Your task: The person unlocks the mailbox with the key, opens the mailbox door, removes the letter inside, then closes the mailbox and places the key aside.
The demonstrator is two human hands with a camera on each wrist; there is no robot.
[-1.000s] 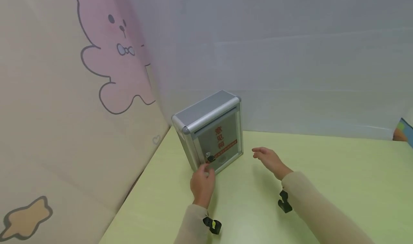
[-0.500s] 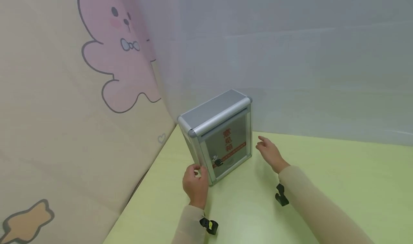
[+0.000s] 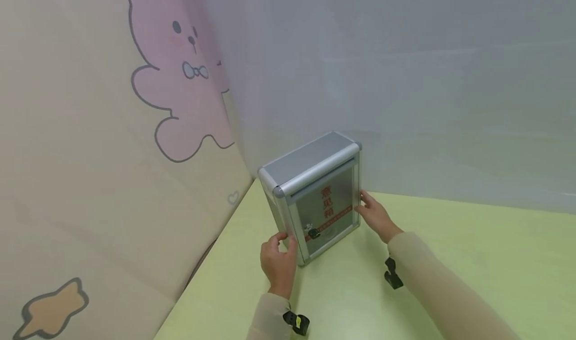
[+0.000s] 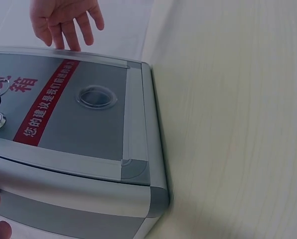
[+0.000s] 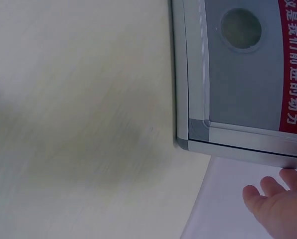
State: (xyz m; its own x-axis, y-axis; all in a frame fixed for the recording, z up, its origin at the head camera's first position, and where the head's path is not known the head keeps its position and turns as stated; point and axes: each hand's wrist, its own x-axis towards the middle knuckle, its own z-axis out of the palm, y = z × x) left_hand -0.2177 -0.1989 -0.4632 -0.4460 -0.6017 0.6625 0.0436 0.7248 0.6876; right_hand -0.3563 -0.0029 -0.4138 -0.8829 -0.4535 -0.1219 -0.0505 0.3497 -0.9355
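Note:
An upright metal suggestion box (image 3: 315, 200), grey with silver edges, stands on the table. Red lettering marks its front panel, and a key (image 3: 313, 233) with a black head sits in the lock. Beside the box's left side is my left hand (image 3: 279, 262), its fingers loosely bent; only its fingertips (image 4: 0, 230) show in the left wrist view, close to the side wall. At the right side, my right hand (image 3: 377, 216) has its fingers spread and relaxed, with fingertips (image 5: 290, 178) at the edge. Whether they press on it is hard to tell.
The pale yellow-green tabletop (image 3: 472, 260) extends to the right and toward the front. Behind the box is a grey-white wall covering (image 3: 427, 105). On the left rises a cream wall (image 3: 90, 180) with a pink bear print.
My left hand has shifted from the lower front of the box to its left side. My right hand has moved in to the right edge. The view has shifted slightly.

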